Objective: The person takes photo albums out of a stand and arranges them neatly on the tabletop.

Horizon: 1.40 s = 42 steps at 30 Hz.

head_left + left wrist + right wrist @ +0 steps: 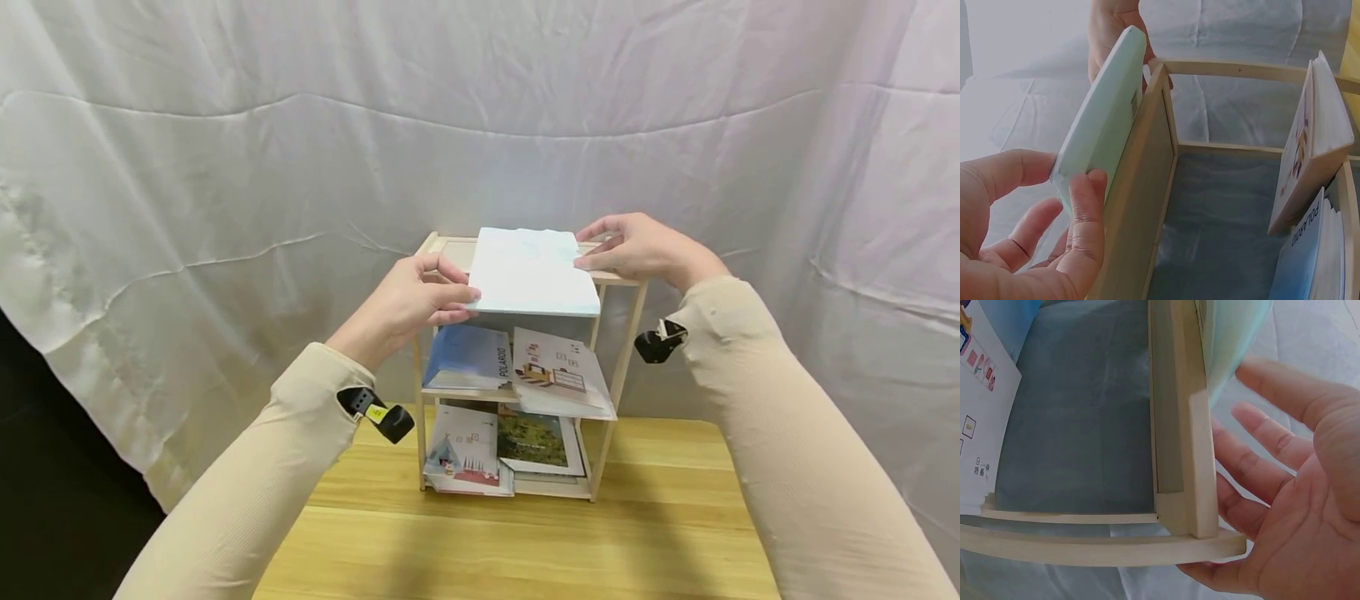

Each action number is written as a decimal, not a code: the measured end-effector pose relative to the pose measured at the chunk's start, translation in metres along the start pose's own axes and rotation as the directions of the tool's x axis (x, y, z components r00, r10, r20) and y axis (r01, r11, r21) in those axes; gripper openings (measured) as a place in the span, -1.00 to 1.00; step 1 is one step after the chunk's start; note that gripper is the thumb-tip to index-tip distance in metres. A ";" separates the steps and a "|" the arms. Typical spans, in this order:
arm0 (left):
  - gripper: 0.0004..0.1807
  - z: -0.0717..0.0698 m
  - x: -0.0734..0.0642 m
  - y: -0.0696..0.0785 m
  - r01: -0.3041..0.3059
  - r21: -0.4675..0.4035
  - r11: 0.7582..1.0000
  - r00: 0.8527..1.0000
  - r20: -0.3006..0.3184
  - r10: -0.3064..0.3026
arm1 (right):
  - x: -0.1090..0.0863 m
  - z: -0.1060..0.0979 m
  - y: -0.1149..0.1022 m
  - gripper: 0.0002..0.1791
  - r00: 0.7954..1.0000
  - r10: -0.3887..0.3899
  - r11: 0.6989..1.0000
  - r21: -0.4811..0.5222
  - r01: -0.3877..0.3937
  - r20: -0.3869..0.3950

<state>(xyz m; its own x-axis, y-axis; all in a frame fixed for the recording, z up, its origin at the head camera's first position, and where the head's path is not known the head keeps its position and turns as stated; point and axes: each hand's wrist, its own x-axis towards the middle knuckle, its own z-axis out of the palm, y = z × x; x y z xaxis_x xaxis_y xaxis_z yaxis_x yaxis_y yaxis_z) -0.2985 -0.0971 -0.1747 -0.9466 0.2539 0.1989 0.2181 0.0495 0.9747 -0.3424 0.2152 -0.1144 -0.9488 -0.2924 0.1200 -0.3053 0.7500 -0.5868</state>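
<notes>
one pale green book (pixel 534 273) over the top board (pixel 456 252) of the wooden rack (pixel 632 337) seems light, stiff and slippery, best held by opposite edges: left hand (pixel 408 302) pinches near its corner, right hand (pixel 647 250), loosely spread, touches other edge

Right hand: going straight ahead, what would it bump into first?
Most likely the pale book, whose edge sits right at the fingers of that right hand; depth makes exact contact hard to judge.

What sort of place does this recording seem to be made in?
Possibly a makeshift indoor recording corner, though the wider room is not shown: creased pale fabric hangs behind, and a small wooden shelf of books stands on a wood-grain tabletop.
</notes>
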 end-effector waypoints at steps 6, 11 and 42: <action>-0.77 -0.003 -0.009 -0.004 -0.005 0.051 0.999 1.000 0.016 0.004 | 0.000 0.003 0.001 -0.30 1.000 -0.014 1.000 0.010 0.013 0.013; -0.77 -0.005 -0.016 -0.008 -0.032 0.093 0.995 0.999 0.042 0.028 | 0.002 0.006 -0.001 -0.30 1.000 -0.017 1.000 0.004 0.017 0.010; -0.20 0.007 -0.039 -0.063 -0.128 0.258 0.957 0.988 0.118 0.101 | -0.011 0.021 0.003 -0.28 0.962 -0.126 0.990 0.033 0.138 -0.241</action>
<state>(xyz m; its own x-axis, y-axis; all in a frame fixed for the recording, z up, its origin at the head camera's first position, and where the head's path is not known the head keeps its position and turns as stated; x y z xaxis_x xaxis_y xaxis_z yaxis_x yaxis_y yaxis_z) -0.2733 -0.1030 -0.2452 -0.8852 0.3693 0.2828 0.3918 0.2644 0.8813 -0.3311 0.2089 -0.1342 -0.8941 -0.2330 0.3824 -0.4305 0.6823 -0.5909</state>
